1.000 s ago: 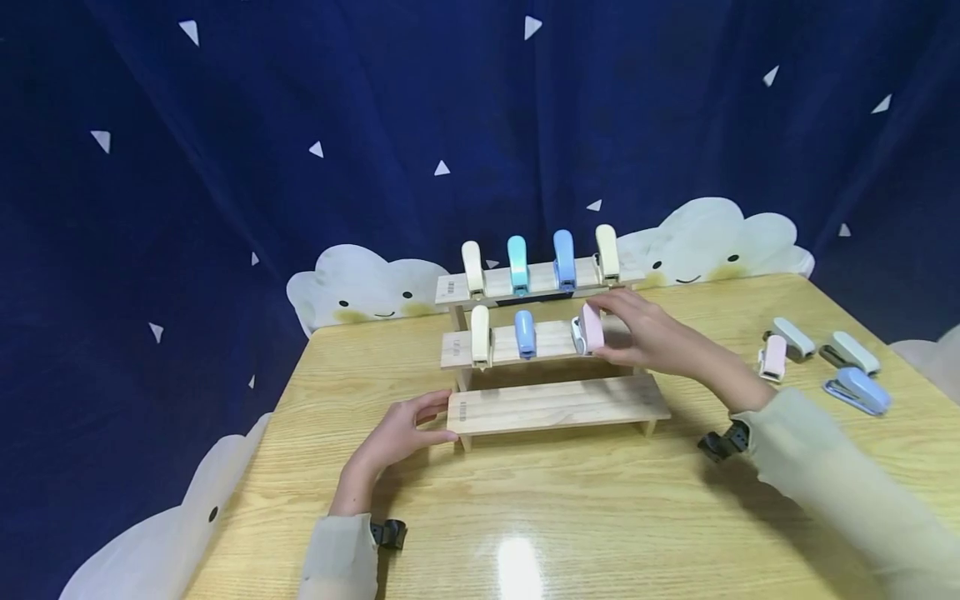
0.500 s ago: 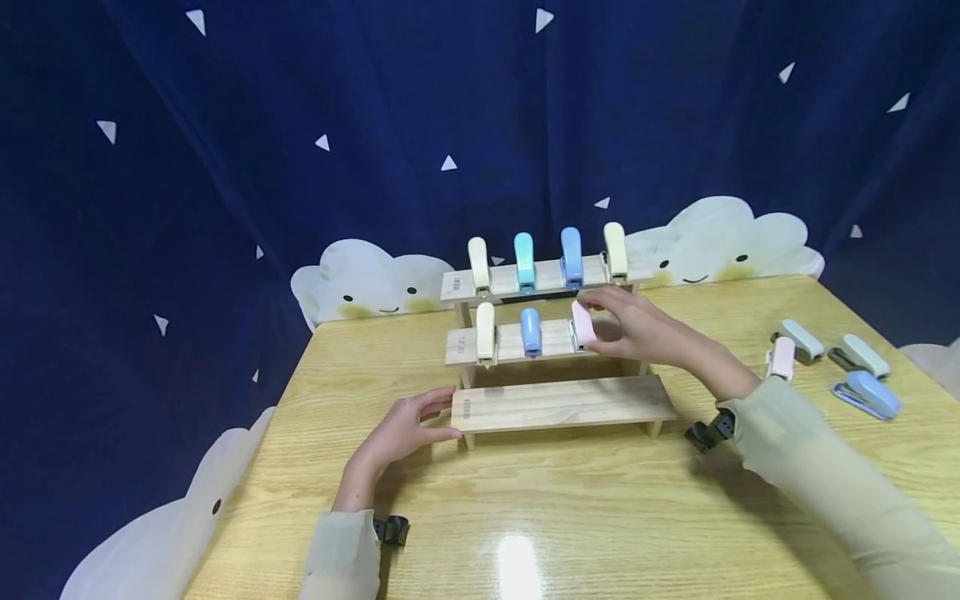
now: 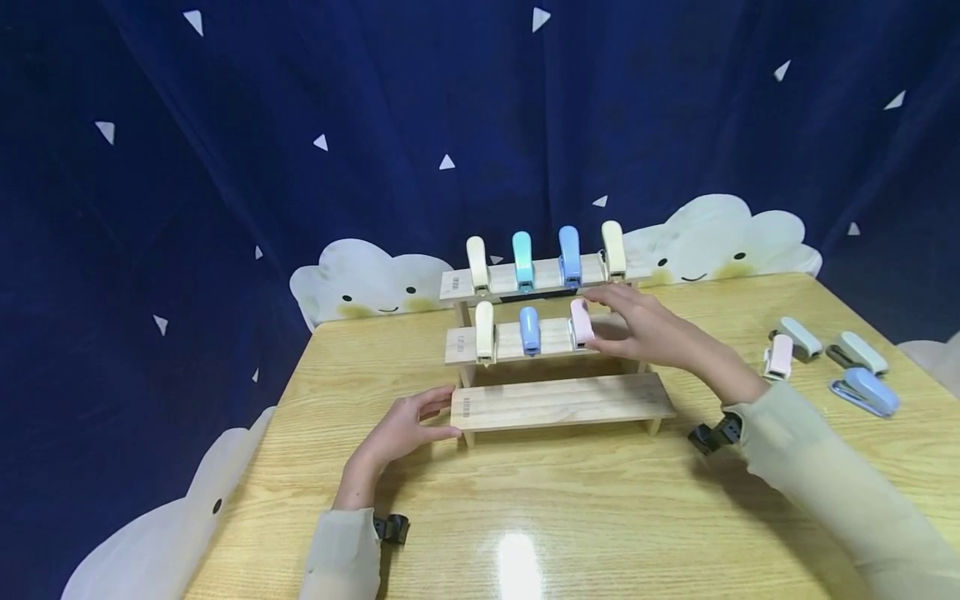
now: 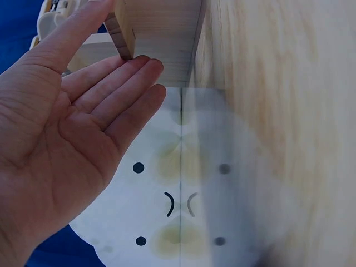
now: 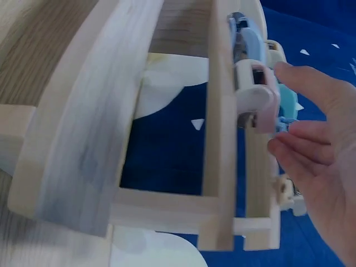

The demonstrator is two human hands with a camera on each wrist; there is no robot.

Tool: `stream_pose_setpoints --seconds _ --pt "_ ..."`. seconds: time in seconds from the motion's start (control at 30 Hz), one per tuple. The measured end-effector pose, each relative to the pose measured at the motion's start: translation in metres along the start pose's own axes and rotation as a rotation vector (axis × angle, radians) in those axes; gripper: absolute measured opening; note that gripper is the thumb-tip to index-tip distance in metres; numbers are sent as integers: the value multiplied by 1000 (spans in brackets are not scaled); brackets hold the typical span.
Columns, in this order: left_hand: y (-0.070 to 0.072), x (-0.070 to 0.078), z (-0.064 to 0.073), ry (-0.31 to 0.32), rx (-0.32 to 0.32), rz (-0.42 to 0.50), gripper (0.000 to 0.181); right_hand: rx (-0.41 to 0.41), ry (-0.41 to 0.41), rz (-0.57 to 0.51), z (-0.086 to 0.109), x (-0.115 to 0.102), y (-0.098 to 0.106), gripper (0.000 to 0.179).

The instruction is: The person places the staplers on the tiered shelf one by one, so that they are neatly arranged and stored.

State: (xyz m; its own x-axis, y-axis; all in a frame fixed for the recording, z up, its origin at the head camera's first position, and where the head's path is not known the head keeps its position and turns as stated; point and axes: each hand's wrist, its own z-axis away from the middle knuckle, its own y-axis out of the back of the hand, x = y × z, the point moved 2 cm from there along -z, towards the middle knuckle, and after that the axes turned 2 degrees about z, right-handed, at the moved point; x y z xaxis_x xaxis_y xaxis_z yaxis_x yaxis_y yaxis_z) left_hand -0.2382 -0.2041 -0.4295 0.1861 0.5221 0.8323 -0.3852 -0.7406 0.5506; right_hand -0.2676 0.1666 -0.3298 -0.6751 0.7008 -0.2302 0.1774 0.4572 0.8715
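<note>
On the middle tier of a three-step wooden rack [image 3: 562,403], my right hand [image 3: 648,331] holds a small pink stapler [image 3: 581,324] between thumb and fingers. In the right wrist view the fingertips are right at the two ends of the pink stapler [image 5: 270,105]. To its left on that tier stand a blue stapler [image 3: 529,331] and a cream stapler [image 3: 485,332]. My left hand [image 3: 401,427] grips the left end of the lowest tier, thumb at the front corner, fingers at the back. The left wrist view shows that board end [image 4: 121,33] between thumb and fingertips.
Across the top tier stand a cream stapler [image 3: 477,264], a turquoise stapler [image 3: 522,260], a blue stapler [image 3: 570,257] and another cream stapler [image 3: 613,251]. Several more lie on the table at right, among them a pink stapler [image 3: 780,357] and a blue stapler [image 3: 865,392].
The pink stapler has shifted left along the middle tier, closer to the blue one, and turned to face more forward. My right hand moved with it. My left hand stays at the rack's end.
</note>
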Motion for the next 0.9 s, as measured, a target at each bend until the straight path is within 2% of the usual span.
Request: stream_pose_setpoints --seconds 0.13,0.27,0.4,0.5,0.63,0.73,0.9 --pt "0 0 -1 -4 4 -2 76 109 64 10 13 5 16 69" --pt "0 0 -1 -6 6 -10 76 232 91 71 34 20 30 74" --pt "0 -1 -1 -3 10 -12 76 298 28 121 60 38 42 77" --pt "0 0 0 6 9 -6 76 292 -72 132 80 51 49 80" --pt "0 1 1 18 2 5 76 229 -235 120 105 72 53 83" --pt "0 0 0 4 1 -2 77 174 -341 103 122 89 54 84" --pt "0 3 1 -16 8 1 74 98 -450 109 148 118 52 85"
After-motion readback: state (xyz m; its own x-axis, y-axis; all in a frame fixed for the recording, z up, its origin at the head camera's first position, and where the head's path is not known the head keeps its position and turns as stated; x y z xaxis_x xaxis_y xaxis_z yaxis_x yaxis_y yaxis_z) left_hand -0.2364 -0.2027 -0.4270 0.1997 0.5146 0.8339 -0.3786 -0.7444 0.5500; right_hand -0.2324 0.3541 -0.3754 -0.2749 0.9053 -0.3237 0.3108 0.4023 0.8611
